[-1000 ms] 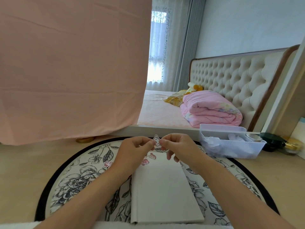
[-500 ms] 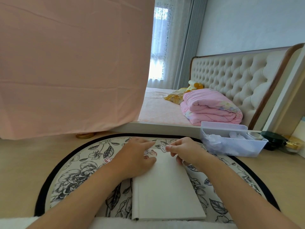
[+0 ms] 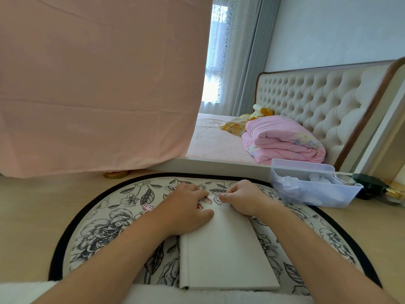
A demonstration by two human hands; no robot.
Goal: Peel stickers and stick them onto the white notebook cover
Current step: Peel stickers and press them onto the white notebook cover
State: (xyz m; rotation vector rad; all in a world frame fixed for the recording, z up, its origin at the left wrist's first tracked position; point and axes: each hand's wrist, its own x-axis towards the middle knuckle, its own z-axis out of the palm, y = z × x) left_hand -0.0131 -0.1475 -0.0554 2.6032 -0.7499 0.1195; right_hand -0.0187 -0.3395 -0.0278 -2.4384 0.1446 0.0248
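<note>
The white notebook (image 3: 221, 249) lies shut on a round floral mat (image 3: 114, 220). My left hand (image 3: 186, 207) rests flat on the cover's far left corner, fingers straight. My right hand (image 3: 243, 198) sits at the cover's far edge with its fingers curled. Its thumb and forefinger pinch the right edge of a small white cartoon sticker (image 3: 217, 199), which lies against the cover. Two small red stickers (image 3: 206, 200) sit on the cover beside my left fingers. A pink sticker (image 3: 147, 207) lies loose on the mat to the left.
A clear plastic bin (image 3: 306, 194) with white wads stands at the right of the mat, and a dark jar (image 3: 370, 185) and gold lids stand beyond it. A pink sheet (image 3: 98, 84) hangs at the left. Behind are a bed and a folded pink quilt (image 3: 282, 139).
Both hands came down from above the mat to the notebook. The white sticker went from held in the air to lying on the cover's far edge. My left hand let go and flattened.
</note>
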